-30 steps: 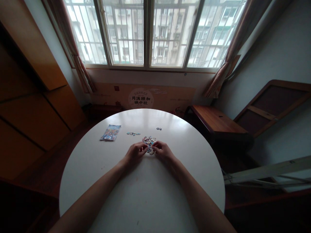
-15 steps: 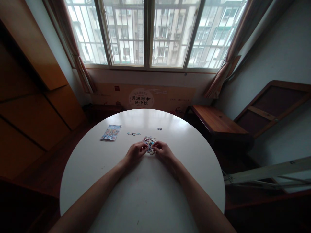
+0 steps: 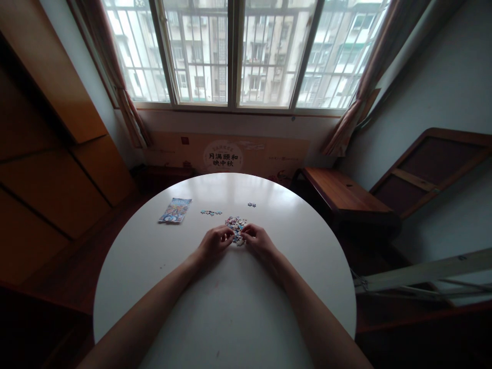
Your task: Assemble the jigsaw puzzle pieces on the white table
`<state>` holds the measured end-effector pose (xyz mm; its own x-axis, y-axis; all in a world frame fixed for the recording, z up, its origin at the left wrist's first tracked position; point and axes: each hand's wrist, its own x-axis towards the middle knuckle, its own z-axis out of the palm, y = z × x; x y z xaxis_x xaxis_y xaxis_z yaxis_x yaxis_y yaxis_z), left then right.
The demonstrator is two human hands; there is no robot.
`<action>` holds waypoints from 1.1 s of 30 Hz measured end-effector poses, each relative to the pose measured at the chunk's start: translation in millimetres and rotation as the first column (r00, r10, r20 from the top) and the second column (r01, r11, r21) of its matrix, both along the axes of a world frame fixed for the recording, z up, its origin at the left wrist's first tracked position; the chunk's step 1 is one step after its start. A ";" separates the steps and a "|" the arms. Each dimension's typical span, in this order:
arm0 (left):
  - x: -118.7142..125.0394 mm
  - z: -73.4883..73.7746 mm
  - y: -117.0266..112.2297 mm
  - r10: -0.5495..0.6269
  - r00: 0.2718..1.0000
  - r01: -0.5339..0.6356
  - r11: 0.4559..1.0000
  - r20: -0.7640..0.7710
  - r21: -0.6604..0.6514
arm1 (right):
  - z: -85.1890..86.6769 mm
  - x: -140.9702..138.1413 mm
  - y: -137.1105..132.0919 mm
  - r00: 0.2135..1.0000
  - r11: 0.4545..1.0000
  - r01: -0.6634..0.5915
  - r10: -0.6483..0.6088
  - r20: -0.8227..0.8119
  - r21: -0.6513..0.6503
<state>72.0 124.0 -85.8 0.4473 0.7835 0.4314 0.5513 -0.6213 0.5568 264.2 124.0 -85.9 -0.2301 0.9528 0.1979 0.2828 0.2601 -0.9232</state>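
Note:
A small pile of coloured jigsaw pieces (image 3: 235,223) lies near the middle of a round white table (image 3: 172,266). My left hand (image 3: 215,242) rests at the pile's near left edge with its fingers curled and pinched on pieces. My right hand (image 3: 258,241) sits at the near right edge, fingers also curled and pinched at the pieces. The fingertips of both hands almost meet over the near side of the pile. Exactly which pieces each hand grips is too small to make out.
A printed picture card (image 3: 175,210) lies at the table's far left. A short row of joined pieces (image 3: 210,212) and one small cluster (image 3: 251,205) lie beyond the pile. A wooden bench (image 3: 342,192) stands to the right, a window behind.

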 end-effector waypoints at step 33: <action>0.0 -0.3 -0.2 0.003 1.000 -0.003 1.000 0.003 -0.025 | 1.2 0.6 -0.1 1.000 1.000 -0.002 0.002 0.014 -0.007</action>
<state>72.0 123.8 -86.1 0.4438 0.7951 0.4133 0.5516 -0.6059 0.5733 264.8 123.9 -84.8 -0.2346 0.9538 0.1877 0.2953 0.2539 -0.9211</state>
